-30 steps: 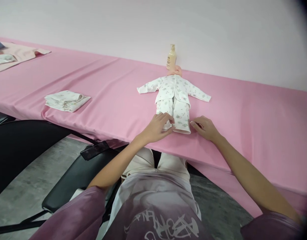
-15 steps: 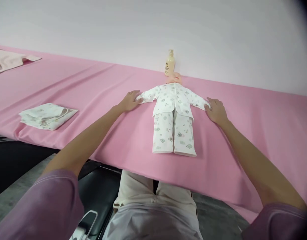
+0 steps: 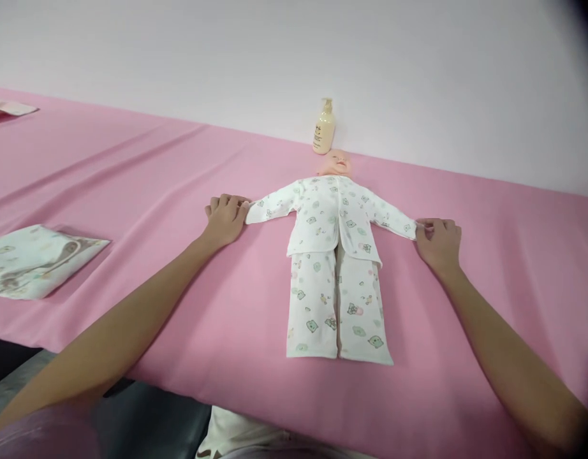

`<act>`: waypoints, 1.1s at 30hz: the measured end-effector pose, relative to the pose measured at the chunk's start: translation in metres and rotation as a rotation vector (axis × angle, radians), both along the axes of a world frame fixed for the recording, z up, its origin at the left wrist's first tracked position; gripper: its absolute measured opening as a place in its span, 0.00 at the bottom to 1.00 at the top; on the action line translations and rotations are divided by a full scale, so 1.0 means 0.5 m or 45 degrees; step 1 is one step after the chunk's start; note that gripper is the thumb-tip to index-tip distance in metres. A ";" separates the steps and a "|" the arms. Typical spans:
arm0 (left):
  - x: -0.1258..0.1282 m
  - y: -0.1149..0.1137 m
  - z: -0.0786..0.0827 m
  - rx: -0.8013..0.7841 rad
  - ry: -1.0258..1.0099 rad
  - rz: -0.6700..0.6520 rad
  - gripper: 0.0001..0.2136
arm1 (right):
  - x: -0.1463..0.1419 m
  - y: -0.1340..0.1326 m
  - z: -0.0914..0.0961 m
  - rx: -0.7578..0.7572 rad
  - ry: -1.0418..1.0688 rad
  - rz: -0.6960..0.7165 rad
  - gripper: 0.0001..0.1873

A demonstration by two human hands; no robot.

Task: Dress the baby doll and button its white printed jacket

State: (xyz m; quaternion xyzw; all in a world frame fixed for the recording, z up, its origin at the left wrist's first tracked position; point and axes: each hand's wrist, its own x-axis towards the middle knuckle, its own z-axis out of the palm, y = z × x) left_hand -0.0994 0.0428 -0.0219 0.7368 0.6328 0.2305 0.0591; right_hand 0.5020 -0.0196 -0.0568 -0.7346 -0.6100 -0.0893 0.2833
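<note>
A baby doll (image 3: 339, 162) lies on its back, head toward the wall, arms spread out to both sides. It wears a white printed jacket (image 3: 316, 220), parted at the lower front, and matching trousers (image 3: 313, 309). At the left sleeve end, my left hand (image 3: 227, 218) pinches the cuff between thumb and fingers. My right hand (image 3: 439, 243) has its thumb and fingers closed on the cuff of the other sleeve. The doll's hands and feet are hidden by the clothes.
Pink cloth (image 3: 217, 319) with a few creases covers the table. A cream pump bottle (image 3: 324, 131) stands behind the doll's head, near the white wall (image 3: 179, 57). Folded printed fabric (image 3: 30, 258) lies at left, and part of a pale pink cloth (image 3: 11, 109) shows farther back.
My hands have moved outward and gone from resting on the sleeve ends to pinching the cuffs. The sleeves look more stretched out. The camera view is closer to the doll.
</note>
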 end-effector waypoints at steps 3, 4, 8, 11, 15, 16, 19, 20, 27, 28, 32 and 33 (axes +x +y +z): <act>-0.002 0.006 0.006 -0.074 -0.095 0.116 0.23 | -0.006 -0.006 0.014 -0.068 0.160 -0.162 0.18; -0.003 0.006 0.009 -0.102 -0.111 0.112 0.22 | -0.008 -0.007 0.020 -0.096 0.204 -0.195 0.17; -0.002 0.004 0.018 -0.118 -0.146 0.119 0.18 | -0.010 -0.009 0.041 -0.187 0.278 -0.225 0.12; 0.001 -0.002 0.026 -0.118 -0.205 0.163 0.15 | -0.008 -0.011 0.048 -0.193 0.382 -0.194 0.10; -0.002 -0.006 0.042 -0.133 -0.333 0.230 0.11 | -0.005 -0.020 0.047 -0.035 0.683 -0.208 0.18; -0.005 -0.007 0.047 -0.138 -0.367 0.250 0.11 | -0.004 -0.022 0.047 -0.005 0.742 -0.227 0.19; -0.017 -0.007 0.054 -0.162 -0.430 0.318 0.13 | -0.003 -0.025 0.046 0.041 0.839 -0.252 0.21; -0.020 -0.007 0.055 -0.163 -0.424 0.326 0.14 | -0.004 -0.025 0.046 0.050 0.843 -0.253 0.22; -0.029 -0.002 0.040 -0.102 -0.252 0.260 0.17 | -0.014 -0.024 0.051 0.048 0.711 -0.217 0.22; -0.030 -0.001 0.038 -0.093 -0.231 0.254 0.17 | -0.014 -0.023 0.050 0.042 0.652 -0.185 0.22; -0.034 -0.003 0.039 -0.029 -0.134 0.217 0.17 | -0.012 -0.017 0.042 0.093 0.347 -0.111 0.20; -0.036 -0.004 0.039 -0.011 -0.116 0.210 0.18 | -0.012 -0.016 0.040 0.111 0.299 -0.100 0.19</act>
